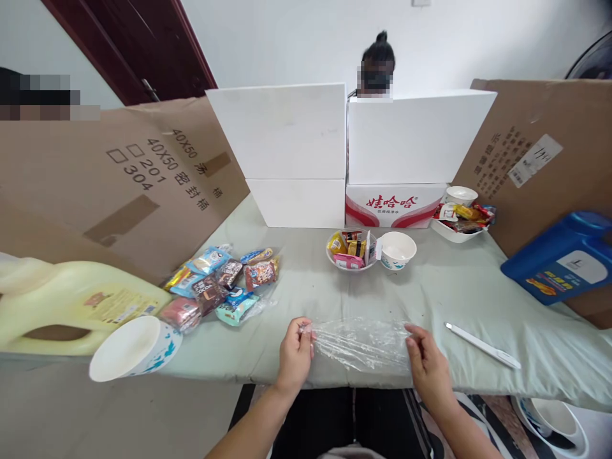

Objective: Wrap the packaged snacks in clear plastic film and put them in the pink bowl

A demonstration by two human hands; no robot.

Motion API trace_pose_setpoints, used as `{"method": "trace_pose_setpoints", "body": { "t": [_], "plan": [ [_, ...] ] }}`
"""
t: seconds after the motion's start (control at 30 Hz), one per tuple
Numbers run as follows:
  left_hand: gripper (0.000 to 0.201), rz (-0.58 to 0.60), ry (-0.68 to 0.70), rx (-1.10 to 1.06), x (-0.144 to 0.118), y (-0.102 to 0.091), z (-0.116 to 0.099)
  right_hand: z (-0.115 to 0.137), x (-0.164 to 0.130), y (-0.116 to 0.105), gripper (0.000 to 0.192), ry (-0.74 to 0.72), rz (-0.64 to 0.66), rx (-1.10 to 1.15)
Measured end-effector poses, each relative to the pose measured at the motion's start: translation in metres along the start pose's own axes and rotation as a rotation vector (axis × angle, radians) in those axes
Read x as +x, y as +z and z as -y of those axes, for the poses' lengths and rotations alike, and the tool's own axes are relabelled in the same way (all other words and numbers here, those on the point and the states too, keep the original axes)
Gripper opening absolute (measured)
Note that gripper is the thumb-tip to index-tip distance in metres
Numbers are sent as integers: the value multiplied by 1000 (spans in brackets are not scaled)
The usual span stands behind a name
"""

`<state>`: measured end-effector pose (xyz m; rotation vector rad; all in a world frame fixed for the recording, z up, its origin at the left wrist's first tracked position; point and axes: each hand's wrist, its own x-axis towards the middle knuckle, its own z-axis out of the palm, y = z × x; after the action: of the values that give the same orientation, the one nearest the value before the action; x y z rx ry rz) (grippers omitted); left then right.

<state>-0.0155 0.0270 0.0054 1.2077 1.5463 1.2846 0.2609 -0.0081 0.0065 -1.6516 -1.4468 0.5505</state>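
Note:
A sheet of clear plastic film (361,344) stretches between my two hands above the front of the table; whether it is a bag or a cover I cannot tell. My left hand (296,354) pinches its gathered left end, where creases run together. At the opposite edge, my right hand (428,363) holds the film between thumb and fingers. Beyond the film stands a bowl of wrapped snacks (350,261), with a patterned paper bowl (398,250) beside it. A white utility knife (482,345) lies to the right of my right hand.
Packaged snacks (210,287) lie in a pile at left, near a tilted paper bowl (136,350) and a pale yellow jug (81,306). A blue bottle (564,255) and a snack-filled tray (459,233) are at right. White boxes (296,140) and cardboard (540,159) wall the table; a person sits behind.

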Motion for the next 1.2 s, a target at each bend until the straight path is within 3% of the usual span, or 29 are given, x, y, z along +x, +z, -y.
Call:
{"method": "trace_pose_setpoints", "body": {
  "t": [0.1,0.3,0.43,0.67,0.87,1.0,1.13,1.2],
  "plan": [
    [23,19,154,304,-5,-6,11,-15,-6,-1,46,-141,75,-188],
    [27,27,336,579,-12,-15,17,-25,-17,-12,48,-76,4,-319],
    [32,14,354,650,-10,-11,16,-13,-10,-12,54,-143,-42,-351],
    [33,9,459,709,-6,-9,20,-8,21,1,39,-286,48,-445],
    [30,219,690,625,-5,-12,15,-17,28,9,25,-336,28,-466],
    [32,154,678,605,-5,-12,19,-21,29,11,24,-337,-40,-423],
    [35,11,542,618,-3,-12,21,-22,34,13,35,-340,-97,-462],
    [27,-14,495,652,1,-12,18,-22,38,15,40,-363,-80,-535]
  ]
}}
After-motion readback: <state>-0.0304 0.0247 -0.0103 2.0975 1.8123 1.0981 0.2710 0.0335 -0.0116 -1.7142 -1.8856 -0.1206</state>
